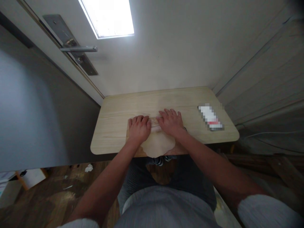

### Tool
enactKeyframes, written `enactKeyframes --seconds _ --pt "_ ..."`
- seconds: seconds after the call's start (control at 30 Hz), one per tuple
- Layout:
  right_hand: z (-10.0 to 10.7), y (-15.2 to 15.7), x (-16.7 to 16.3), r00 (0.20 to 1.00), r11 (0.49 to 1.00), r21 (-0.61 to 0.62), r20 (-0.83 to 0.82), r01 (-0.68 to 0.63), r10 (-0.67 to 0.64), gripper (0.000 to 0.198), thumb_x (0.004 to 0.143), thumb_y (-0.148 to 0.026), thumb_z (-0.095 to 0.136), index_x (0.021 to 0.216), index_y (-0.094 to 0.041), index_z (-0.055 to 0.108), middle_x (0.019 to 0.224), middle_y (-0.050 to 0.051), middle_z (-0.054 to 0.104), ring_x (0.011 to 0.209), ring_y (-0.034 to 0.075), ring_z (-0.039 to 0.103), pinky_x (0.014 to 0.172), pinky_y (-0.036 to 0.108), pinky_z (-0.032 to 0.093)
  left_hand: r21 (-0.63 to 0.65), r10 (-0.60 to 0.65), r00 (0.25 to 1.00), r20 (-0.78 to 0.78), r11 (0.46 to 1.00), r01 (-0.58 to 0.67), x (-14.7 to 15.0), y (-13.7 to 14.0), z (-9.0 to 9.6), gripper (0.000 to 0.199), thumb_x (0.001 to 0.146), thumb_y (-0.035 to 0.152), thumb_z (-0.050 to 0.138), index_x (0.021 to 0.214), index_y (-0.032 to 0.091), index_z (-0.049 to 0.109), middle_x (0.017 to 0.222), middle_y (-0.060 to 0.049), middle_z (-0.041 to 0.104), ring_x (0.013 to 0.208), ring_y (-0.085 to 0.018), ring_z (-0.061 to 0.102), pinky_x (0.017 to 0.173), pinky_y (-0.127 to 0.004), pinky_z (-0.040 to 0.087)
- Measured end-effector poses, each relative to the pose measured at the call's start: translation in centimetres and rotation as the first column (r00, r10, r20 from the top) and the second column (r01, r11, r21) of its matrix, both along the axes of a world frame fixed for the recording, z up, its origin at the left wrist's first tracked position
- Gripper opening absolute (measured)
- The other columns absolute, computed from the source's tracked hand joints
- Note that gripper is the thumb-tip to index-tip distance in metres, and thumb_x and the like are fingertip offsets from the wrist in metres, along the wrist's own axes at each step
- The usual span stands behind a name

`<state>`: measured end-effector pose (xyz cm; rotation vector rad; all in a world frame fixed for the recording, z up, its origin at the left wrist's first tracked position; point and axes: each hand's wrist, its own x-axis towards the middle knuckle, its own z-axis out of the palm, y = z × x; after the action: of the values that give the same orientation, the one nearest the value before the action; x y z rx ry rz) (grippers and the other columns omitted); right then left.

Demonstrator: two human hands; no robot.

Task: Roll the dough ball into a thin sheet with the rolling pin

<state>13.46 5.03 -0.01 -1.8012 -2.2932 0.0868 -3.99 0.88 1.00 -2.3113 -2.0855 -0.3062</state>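
A thin pale sheet of dough (158, 145) lies on a brown board (179, 150), its rounded near edge drooping past the table's front edge. Between my hands shows a short stretch of a pale bar lying crosswise, which looks like a rolling pin (155, 123); my hands cover most of it. My left hand (139, 128) is bent over its left part, fingers close together and curved down. Over its right part lies my right hand (170, 122), palm down, with the fingers stretched forward and spread. A small dark bit shows beside the right wrist; I cannot make out what it is.
The light wooden table (114, 120) stands against a white door with a metal handle (79, 49) and a bright window (114, 17). A blurred-out phone-like object (211, 117) lies on the right. Crumpled paper (89, 167) is on the floor at left.
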Motion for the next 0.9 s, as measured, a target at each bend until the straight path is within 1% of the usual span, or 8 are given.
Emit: enactKeyframes --seconds 0.2,0.3,0.43,0.57,0.77,0.9 --pt "0.3 0.4 -0.1 1.0 0.999 -0.051 0.012 0.016 -0.016 0.056 0.099 -0.058 0.029 0.138 -0.027 0.055 0.147 0.01 0.051 0.135 0.035 0.037 0.111 0.061 0.019 -0.019 0.016 0.999 -0.031 1.0 -0.017 -0.1 0.7 0.0 0.042 0.101 0.043 0.028 0.121 0.027 0.061 0.12 -0.01 0.063 0.115 -0.031 0.052 0.107 -0.052 0.028" --pt "0.4 0.7 -0.2 1.0 0.999 -0.049 0.018 0.014 -0.013 0.057 0.099 -0.059 0.028 0.135 -0.027 0.057 0.145 0.011 0.052 0.133 0.036 0.038 0.109 0.062 0.021 -0.013 0.019 0.999 -0.044 1.0 -0.019 -0.2 1.2 -0.2 0.041 0.101 0.042 0.029 0.116 0.025 0.063 0.118 -0.011 0.063 0.113 -0.03 0.052 0.106 -0.052 0.028" --pt "0.6 1.1 -0.3 0.999 0.999 -0.042 0.03 0.01 -0.009 0.054 0.1 -0.056 0.027 0.131 -0.026 0.06 0.142 0.011 0.054 0.129 0.035 0.042 0.107 0.062 0.024 -0.002 0.02 0.999 -0.05 1.0 -0.02 -0.4 1.8 -0.5 0.04 0.101 0.04 0.029 0.113 0.023 0.064 0.113 -0.012 0.063 0.111 -0.031 0.053 0.103 -0.05 0.031" --pt "0.7 1.4 -0.4 0.999 0.999 -0.05 0.04 0.017 -0.015 0.051 0.1 -0.053 0.029 0.13 -0.027 0.06 0.14 0.011 0.055 0.127 0.035 0.043 0.106 0.062 0.025 -0.022 0.005 0.998 -0.058 1.0 -0.007 -0.6 2.2 -0.6 0.04 0.101 0.039 0.03 0.112 0.022 0.063 0.114 -0.012 0.063 0.112 -0.03 0.053 0.099 -0.048 0.034" --pt "0.8 1.8 -0.5 0.999 1.0 -0.011 0.041 0.022 -0.021 0.049 0.101 -0.049 0.028 0.126 -0.025 0.062 0.135 0.012 0.058 0.122 0.033 0.046 0.103 0.059 0.027 -0.029 -0.021 0.996 -0.082 0.999 0.018 -1.0 3.2 -0.7 0.04 0.101 0.038 0.027 0.107 0.02 0.062 0.11 -0.012 0.064 0.107 -0.03 0.055 0.089 -0.046 0.039" --pt "1.0 2.1 -0.6 0.999 1.0 0.014 0.039 0.028 -0.029 0.049 0.101 -0.049 0.028 0.122 -0.023 0.064 0.129 0.012 0.061 0.118 0.033 0.048 0.101 0.056 0.029 -0.048 -0.021 0.997 -0.08 0.999 0.017 -1.1 3.9 -0.6 0.04 0.101 0.037 0.027 0.104 0.019 0.062 0.109 -0.012 0.065 0.106 -0.03 0.056 0.088 -0.047 0.04"
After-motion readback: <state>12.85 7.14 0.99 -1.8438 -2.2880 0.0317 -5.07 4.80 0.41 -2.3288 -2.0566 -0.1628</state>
